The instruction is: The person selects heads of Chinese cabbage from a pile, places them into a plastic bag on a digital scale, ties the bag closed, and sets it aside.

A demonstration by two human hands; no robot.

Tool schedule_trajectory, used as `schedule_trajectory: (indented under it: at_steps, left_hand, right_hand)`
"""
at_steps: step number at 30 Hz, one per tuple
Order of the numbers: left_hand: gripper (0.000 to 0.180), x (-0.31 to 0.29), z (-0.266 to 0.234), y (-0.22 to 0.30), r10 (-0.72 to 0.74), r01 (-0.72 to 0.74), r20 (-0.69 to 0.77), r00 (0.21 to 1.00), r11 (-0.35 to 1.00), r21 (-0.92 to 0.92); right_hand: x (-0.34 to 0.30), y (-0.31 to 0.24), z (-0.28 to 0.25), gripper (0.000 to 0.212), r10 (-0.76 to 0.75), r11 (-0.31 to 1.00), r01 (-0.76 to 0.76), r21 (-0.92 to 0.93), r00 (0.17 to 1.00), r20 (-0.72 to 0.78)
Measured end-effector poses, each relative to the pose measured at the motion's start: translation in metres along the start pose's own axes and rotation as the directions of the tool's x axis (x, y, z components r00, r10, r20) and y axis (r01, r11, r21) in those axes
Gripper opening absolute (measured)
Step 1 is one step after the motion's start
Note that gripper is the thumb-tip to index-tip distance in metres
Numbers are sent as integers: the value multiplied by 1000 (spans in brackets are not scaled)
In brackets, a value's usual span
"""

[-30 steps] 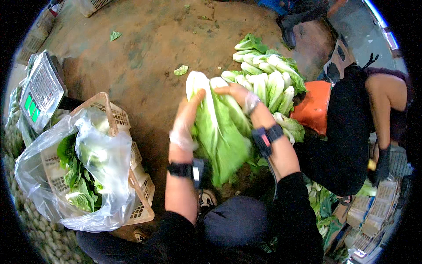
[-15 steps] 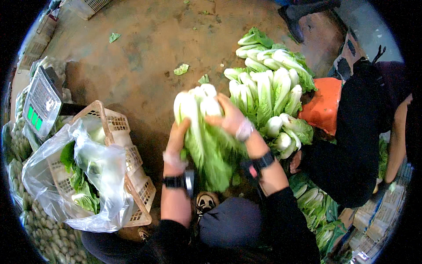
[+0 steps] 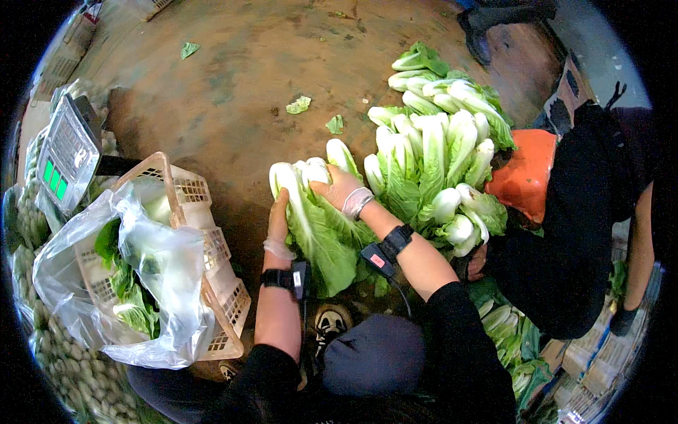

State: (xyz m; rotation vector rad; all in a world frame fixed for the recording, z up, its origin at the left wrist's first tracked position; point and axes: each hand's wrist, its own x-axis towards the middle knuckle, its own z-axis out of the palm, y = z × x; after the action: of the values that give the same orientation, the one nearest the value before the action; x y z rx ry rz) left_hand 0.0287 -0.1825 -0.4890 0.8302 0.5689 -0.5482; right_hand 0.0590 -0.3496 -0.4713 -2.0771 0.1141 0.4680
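Several Chinese cabbages (image 3: pixel 318 240) are bunched between my hands, white bases away from me and green leaves toward me. My left hand (image 3: pixel 278 220) is closed along the bunch's left side. From the right, my right hand (image 3: pixel 345 192) grips across its white stalks, fingers bent over them. Just beyond the right knuckles a single cabbage base (image 3: pixel 341 154) sticks up; whether it is held, I cannot tell. To the right lies a pile of similar cabbages (image 3: pixel 431 152), bases mostly pointing away. Clear cuffs and black wrist straps circle both wrists.
At left stands a beige plastic crate (image 3: pixel 220 283) lined with a clear bag (image 3: pixel 180 311) holding greens, near a digital scale (image 3: pixel 69 159). An orange container (image 3: pixel 524 169) and a crouching person (image 3: pixel 565 233) are at right. Loose leaves (image 3: pixel 299 105) lie on the floor.
The cabbage bunch has come slightly lower and nearer to me. My right hand has shifted from its right side onto the stalks, and a separate base now shows beyond it.
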Motion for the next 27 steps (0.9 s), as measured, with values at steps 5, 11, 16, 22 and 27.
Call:
schedule_trajectory:
  at_steps: [5, 11, 16, 22, 27]
  left_hand:
    - [68, -9, -35, 3, -136, 139, 30, 990, 976, -169]
    - [74, -2, -59, 2, -152, 151, -10, 988, 985, -81]
    - [74, 5, -47, 2, -51, 54, -30, 998, 996, 75]
    - [69, -21, -36, -22, -37, 27, -36, 999, 967, -252]
    - [54, 2, -103, -55, 17, -11, 100, 995, 998, -59]
  right_hand:
    - [-9, -35, -32, 82, 149, 953, -115, -279, 983, 104]
    - [32, -42, -69, 69, 208, 944, -163, -287, 969, 131]
    - [52, 16, -22, 76, -5, 982, 0, -188, 1000, -26]
    - [33, 51, -17, 83, -25, 974, 7, 225, 997, 76]
    - [22, 74, 13, 60, 110, 759, -317, 569, 923, 368]
